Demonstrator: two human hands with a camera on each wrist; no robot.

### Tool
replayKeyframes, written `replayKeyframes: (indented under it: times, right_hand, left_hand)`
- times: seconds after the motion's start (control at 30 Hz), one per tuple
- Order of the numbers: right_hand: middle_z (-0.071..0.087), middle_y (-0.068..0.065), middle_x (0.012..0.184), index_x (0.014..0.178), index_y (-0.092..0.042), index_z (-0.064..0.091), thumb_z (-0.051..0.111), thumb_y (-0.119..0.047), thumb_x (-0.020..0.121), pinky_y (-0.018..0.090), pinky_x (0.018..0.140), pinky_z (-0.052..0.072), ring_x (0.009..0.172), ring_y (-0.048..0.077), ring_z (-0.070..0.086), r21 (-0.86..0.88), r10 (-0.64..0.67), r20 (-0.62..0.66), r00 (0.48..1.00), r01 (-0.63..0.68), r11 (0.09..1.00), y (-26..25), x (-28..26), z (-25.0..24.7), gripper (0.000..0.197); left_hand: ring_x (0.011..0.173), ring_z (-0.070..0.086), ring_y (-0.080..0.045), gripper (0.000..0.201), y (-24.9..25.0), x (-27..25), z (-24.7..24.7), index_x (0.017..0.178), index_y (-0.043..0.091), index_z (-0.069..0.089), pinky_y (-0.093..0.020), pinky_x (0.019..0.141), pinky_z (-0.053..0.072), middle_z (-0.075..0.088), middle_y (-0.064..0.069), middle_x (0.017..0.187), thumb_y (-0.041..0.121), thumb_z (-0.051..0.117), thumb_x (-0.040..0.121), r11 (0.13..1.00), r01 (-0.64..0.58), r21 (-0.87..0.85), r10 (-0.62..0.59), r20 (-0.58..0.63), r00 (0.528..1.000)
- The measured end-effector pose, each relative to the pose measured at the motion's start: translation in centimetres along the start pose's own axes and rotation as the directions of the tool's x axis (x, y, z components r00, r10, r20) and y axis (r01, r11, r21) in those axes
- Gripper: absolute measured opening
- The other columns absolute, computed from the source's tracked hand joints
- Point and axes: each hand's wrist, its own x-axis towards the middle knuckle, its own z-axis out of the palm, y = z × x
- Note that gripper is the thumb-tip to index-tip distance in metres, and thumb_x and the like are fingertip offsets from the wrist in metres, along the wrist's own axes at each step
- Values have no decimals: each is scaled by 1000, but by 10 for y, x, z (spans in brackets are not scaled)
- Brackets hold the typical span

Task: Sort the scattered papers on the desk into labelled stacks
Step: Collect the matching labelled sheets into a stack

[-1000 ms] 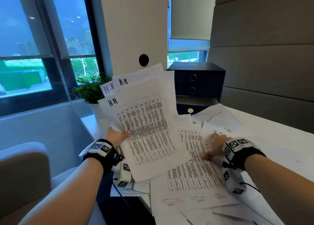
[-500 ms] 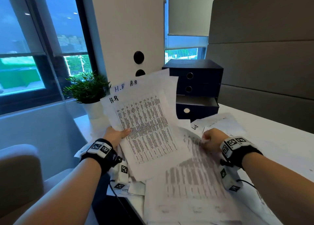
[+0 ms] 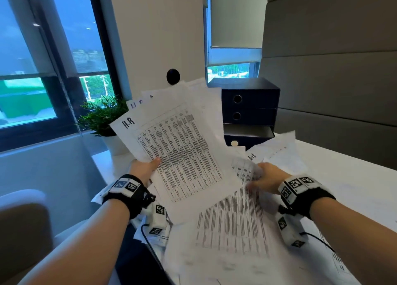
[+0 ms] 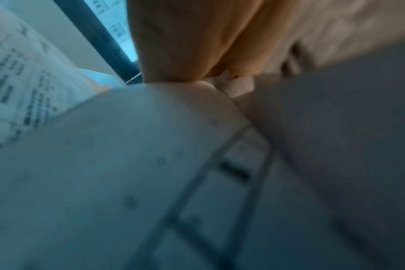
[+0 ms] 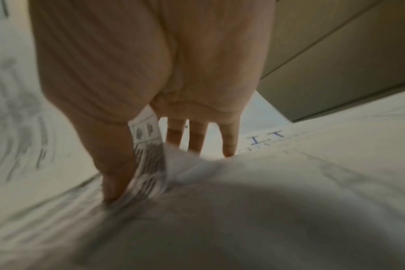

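white hr sheets in left hand grip, right hand pinching printed sheet, drawer box behind

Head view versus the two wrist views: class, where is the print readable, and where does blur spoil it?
Head view: the H.R sheet is sharp, the sheet the right hand lifts is smeared. Left wrist view: soft, bluish. Right wrist view: motion-streaked, only the pinched strip is legible.
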Motion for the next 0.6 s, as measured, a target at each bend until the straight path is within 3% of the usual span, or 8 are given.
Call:
replayKeyframes:
  times: [0.03, 0.1, 0.17, 0.2, 0.27, 0.33, 0.47, 0.6]
  right_hand:
    - [66, -2, 101, 103, -18, 60, 75, -30, 77, 34, 87, 51, 96, 18, 63, -52, -6, 74, 997, 10, 999, -1, -3, 6, 32]
    - [67, -3, 99, 102, -17, 62, 75, -33, 78, 31, 84, 49, 94, 16, 64, -146, -16, 129, 992, 35, 989, -1, -5, 13, 31]
    - [69, -5, 88, 91, -19, 65, 77, -34, 76, 29, 77, 51, 85, 14, 67, -187, -11, 111, 994, 32, 982, 4, -4, 14, 24]
    - [69, -5, 84, 87, -19, 66, 78, -34, 75, 28, 75, 52, 81, 13, 67, -209, 6, 88, 996, 12, 978, 6, -5, 11, 23]
    - [69, -5, 82, 84, -19, 64, 80, -34, 72, 27, 72, 52, 78, 13, 66, -229, 44, 54, 998, -31, 973, 11, -5, 4, 25]
    - [66, -5, 83, 83, -19, 60, 81, -35, 72, 25, 72, 50, 79, 15, 64, -265, 67, 35, 997, -55, 963, 13, -9, -2, 28]
    - [58, -10, 74, 72, -25, 50, 79, -33, 74, 24, 70, 46, 77, 14, 59, -298, 56, 38, 998, -42, 954, 15, -10, -7, 30]
    - [63, -5, 79, 77, -21, 61, 73, -26, 80, 22, 66, 42, 75, 13, 59, -256, -41, -35, 999, 31, 966, -1, 2, -7, 13]
  left_hand:
    - [65, 60, -25, 28, 7, -4, 1, 90, 7, 59, -32, 59, 53, 65, -13, 81, 33, 69, 85, 998, -5, 63, 4, 15, 1000]
    - [48, 48, -19, 30, 16, -7, 3, 78, 7, 54, -24, 43, 39, 55, -9, 64, 34, 65, 88, 992, -10, 129, 9, 8, 1000]
    - [43, 50, -17, 29, 21, -5, 2, 87, 4, 58, -20, 36, 38, 58, -9, 67, 32, 65, 89, 993, -8, 115, 6, 13, 1000]
    - [47, 56, -17, 29, 22, -2, 1, 95, 2, 60, -20, 39, 43, 62, -11, 74, 30, 66, 88, 993, -22, 113, 21, 10, 1000]
    - [78, 67, -25, 33, 24, 0, -4, 107, -1, 62, -29, 67, 55, 67, -16, 98, 26, 67, 87, 996, -33, 79, 34, -16, 999]
    - [97, 65, -31, 35, 28, 2, -8, 109, -2, 62, -40, 88, 53, 66, -19, 111, 23, 69, 86, 998, -36, 45, 38, -40, 998]
    - [96, 61, -27, 38, 32, -2, -6, 116, -2, 60, -32, 83, 47, 63, -18, 116, 22, 67, 88, 995, -57, 79, 58, -9, 998]
    - [103, 62, -33, 40, 27, -6, -1, 116, 2, 61, -42, 92, 49, 65, -13, 113, 10, 74, 80, 998, -38, 43, 37, 30, 999]
